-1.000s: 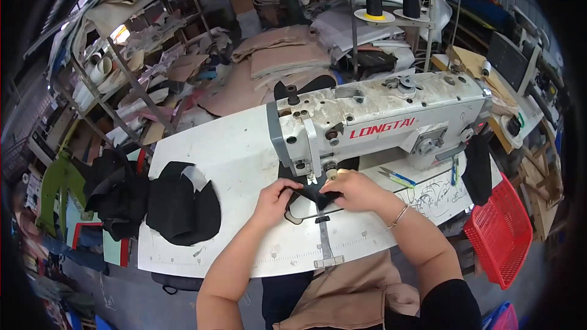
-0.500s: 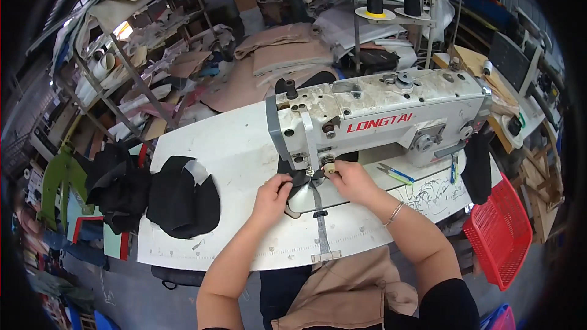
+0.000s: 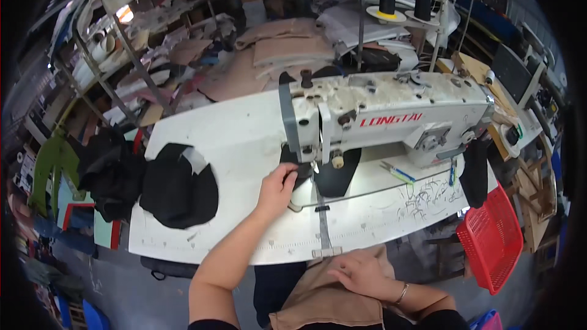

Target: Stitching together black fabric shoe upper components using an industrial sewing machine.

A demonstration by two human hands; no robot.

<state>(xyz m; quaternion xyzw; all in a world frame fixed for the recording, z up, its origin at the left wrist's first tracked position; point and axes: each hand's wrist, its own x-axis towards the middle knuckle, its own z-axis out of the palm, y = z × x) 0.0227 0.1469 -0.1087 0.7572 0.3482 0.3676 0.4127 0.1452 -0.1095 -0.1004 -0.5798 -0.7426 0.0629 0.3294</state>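
My left hand (image 3: 276, 189) is closed on the edge of a black fabric piece (image 3: 336, 178), just left of the needle area of a white sewing machine (image 3: 379, 101). The fabric lies under the machine head and spreads to the right of the needle. My right hand (image 3: 362, 276) rests, fingers loosely extended, over the beige cloth (image 3: 330, 302) on my lap, below the table's front edge. Nothing shows in it. A strip with a metal end piece runs from the needle area to that edge.
Stacked black fabric pieces (image 3: 178, 186) lie on the white table (image 3: 244, 128) at left. Thread snips (image 3: 398, 173) and loose thread ends sit right of the needle. A red plastic basket (image 3: 493, 238) stands at the right. Thread cones (image 3: 387, 0) are on a rack behind.
My right hand has left the machine's needle area and come down to my lap. More black fabric now shows right of the needle. My left hand stays at the fabric.
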